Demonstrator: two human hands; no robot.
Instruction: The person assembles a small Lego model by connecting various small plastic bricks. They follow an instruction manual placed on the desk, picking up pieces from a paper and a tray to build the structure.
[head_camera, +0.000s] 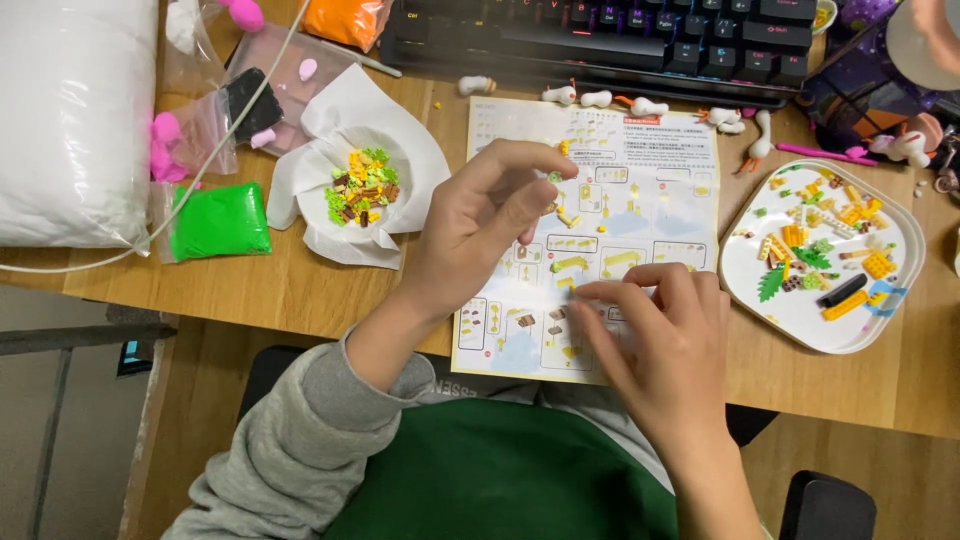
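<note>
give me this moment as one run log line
left hand: pinching small piece above instruction sheet | right hand: fingertips on sheet | white tray: loose bricks, right | paper bowl: small pieces, left

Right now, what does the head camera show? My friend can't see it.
Two hands work over a building-brick instruction sheet on a wooden desk: the left hand pinches a tiny piece, the right hand presses the sheet. A white tray of bricks sits right, a bowl of pieces left.

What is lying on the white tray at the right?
The white tray holds loose small building bricks, mostly yellow and orange, with green leaf pieces and one black piece. Nothing covers them, though anything beneath individual pieces stays hidden.
</note>
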